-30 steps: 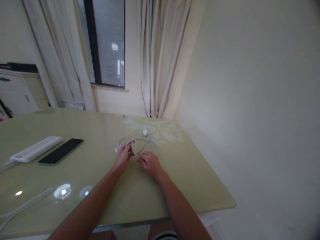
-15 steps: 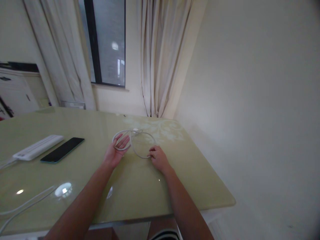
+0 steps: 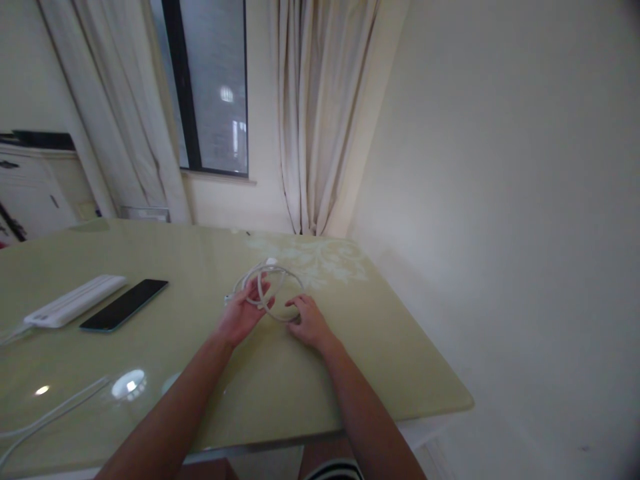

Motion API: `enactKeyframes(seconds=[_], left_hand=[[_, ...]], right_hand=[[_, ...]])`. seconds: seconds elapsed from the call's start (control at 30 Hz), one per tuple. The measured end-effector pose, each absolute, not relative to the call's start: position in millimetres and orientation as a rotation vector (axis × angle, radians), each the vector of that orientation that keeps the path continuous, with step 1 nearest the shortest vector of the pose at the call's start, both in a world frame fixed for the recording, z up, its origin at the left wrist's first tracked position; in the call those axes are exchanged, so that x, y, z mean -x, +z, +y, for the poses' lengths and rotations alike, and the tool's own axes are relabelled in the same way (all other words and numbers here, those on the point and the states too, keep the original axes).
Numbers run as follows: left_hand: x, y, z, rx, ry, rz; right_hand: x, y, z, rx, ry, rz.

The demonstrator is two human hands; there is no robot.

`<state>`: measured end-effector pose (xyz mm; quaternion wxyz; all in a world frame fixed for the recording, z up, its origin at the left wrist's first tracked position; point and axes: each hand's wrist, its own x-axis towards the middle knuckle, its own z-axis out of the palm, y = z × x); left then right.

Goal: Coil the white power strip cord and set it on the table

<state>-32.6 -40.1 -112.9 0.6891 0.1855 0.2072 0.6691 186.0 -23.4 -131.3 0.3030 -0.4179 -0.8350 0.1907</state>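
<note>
A white cable (image 3: 295,275) is looped in coils above the table, between my two hands. My left hand (image 3: 245,313) is turned palm up, its fingers curled around the coils. A small connector end (image 3: 228,299) sticks out to the left of that hand. On the other side, my right hand (image 3: 307,321) pinches the near part of the right loop between thumb and fingers. A white plug-like piece (image 3: 271,262) shows at the far side of the coils; its details are too small to make out.
To the left lie a white power strip (image 3: 75,301) and a black-screened phone (image 3: 125,305). Another white cable (image 3: 55,408) runs along the front left of the glossy green table (image 3: 400,373). A wall (image 3: 500,200) borders the table's right side; curtains (image 3: 320,120) hang behind.
My left hand has closed its fingers around the coils and moved slightly right. The loops have drawn closer together, and my right hand has shifted a little left.
</note>
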Motion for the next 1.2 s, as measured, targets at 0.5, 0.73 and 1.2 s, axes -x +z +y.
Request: enactKeyframes(seconds=[0.5, 0.73, 1.2], left_hand=[[5.2, -114.0, -47.9, -0.731, 1.523, 0.723], [32.4, -99.9, -37.6, -0.425, 1.755, 0.653], [40.4, -89.0, -52.6, -0.441, 1.593, 0.278]], right_hand=[[-160.2, -128.5, -36.7, 0.900, 0.349, -2.198], [-204.3, -131.8, -10.1, 1.390, 0.196, -2.222], [-225.3, -163.5, 7.6, 1.506, 0.224, -1.871]])
